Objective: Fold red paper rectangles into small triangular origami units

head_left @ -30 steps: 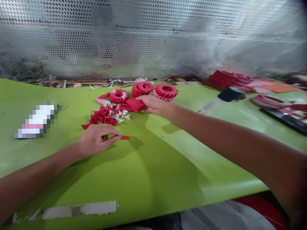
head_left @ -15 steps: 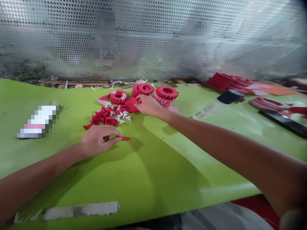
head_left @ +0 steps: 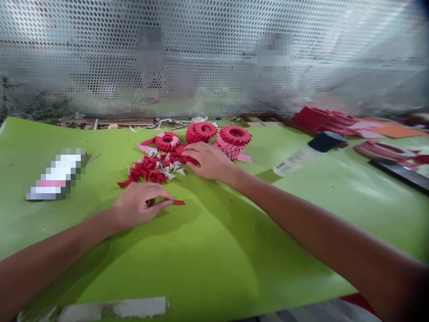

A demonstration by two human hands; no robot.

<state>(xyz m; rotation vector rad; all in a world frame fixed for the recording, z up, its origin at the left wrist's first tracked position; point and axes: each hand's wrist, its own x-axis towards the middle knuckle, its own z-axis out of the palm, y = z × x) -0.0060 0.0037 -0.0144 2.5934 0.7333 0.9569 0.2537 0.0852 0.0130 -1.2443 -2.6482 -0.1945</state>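
My left hand is closed in a pinch on a small folded red paper strip, which sticks out to the right from the fingertips. My right hand reaches over red paper, fingers stretched and thumb apart, the fingertips at the paper's edge. Between the hands and just beyond lies a pile of folded red paper pieces, with white folded pieces mixed in at its right. Behind stand toothed paper rings: a small red and pink one, a red one and a taller red and pink stack.
A clear bottle with a dark cap lies to the right. Beyond it are red paper stacks, orange paper and a long black object. A blurred-out phone-like object lies left on the green tabletop.
My right hand has drawn back slightly toward me and its fingers have loosened from their pinch on the red paper. My left hand keeps its pinch on the strip. The view has tilted slightly.
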